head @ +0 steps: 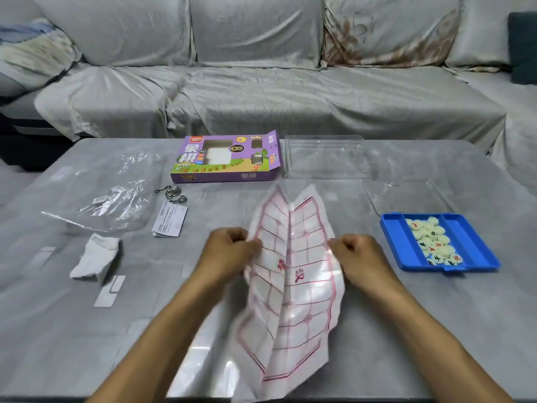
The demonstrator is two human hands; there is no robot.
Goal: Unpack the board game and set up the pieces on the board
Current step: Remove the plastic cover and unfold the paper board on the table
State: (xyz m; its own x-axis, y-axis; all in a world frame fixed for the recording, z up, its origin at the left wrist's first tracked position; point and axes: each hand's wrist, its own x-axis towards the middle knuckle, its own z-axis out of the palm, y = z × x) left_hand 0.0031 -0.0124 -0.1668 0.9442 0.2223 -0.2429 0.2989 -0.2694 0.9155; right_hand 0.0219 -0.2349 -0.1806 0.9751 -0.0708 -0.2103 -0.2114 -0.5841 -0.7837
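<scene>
we see the paper board (293,274) at lower centre of the frame, raised off the grey table (377,330) and ridged along its middle crease; our left hand (229,251) pinches its left edge with curled fingers, and our right hand (356,255) pinches the right edge the same way; the white pieces (434,241) lie heaped in the blue tray (465,237) at middle right, none on the board yet; the purple box (228,157) sits at upper centre, open; we judge the sheet thin and creased, so pulling too hard could tear it along the fold; if it springs back after flattening, pieces set near the ridge might slide or tip.
</scene>
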